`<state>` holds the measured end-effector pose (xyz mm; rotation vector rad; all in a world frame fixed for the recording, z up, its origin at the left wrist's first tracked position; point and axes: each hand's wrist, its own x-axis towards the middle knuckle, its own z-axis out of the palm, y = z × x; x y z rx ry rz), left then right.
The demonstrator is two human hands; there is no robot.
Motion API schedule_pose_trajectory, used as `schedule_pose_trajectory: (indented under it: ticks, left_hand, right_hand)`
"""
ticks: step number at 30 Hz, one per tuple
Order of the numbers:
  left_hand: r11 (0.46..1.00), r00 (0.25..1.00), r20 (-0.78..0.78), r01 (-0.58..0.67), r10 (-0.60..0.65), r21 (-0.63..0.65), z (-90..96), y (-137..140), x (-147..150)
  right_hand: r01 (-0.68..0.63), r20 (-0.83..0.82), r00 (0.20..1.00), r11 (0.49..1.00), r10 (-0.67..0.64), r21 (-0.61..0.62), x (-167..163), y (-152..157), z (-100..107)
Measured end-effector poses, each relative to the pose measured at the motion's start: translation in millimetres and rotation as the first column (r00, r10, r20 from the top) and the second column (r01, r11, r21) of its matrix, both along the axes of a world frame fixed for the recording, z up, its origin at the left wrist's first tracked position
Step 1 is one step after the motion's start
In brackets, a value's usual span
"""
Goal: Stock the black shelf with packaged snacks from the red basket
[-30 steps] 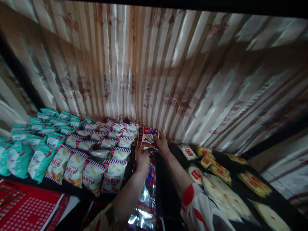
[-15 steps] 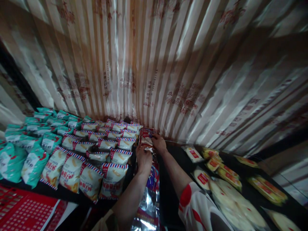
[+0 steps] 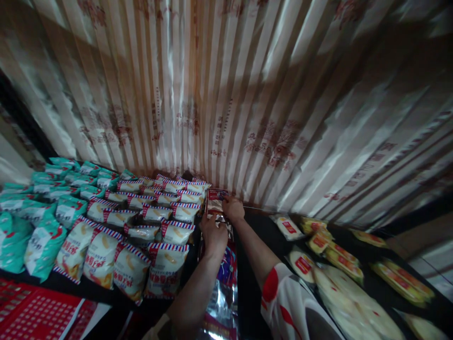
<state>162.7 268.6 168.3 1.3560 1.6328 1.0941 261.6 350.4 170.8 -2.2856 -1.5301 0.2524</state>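
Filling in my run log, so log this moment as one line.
left hand: at near edge of dark red packet; right hand: at its right edge; left of it: white snack bags

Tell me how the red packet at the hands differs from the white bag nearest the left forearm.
The red packet is dark; the white bag is pale with a striped top edge. The red packet looks flatter than the puffed white bag. The right hand is on the red packet; the white bag stands untouched. Both are printed.
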Motion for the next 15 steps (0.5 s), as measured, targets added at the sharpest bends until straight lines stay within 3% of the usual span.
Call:
schedule_pose_trajectory:
  ticks: [15]
  left_hand:
    - [1.000,0.997,-0.082,-0.010,0.011,0.015,-5.0,4.9,1.9]
  right_hand:
    - [0.020,0.019,1.000,0.999,-0.019,-0.039,-8.6,3.9,6.1]
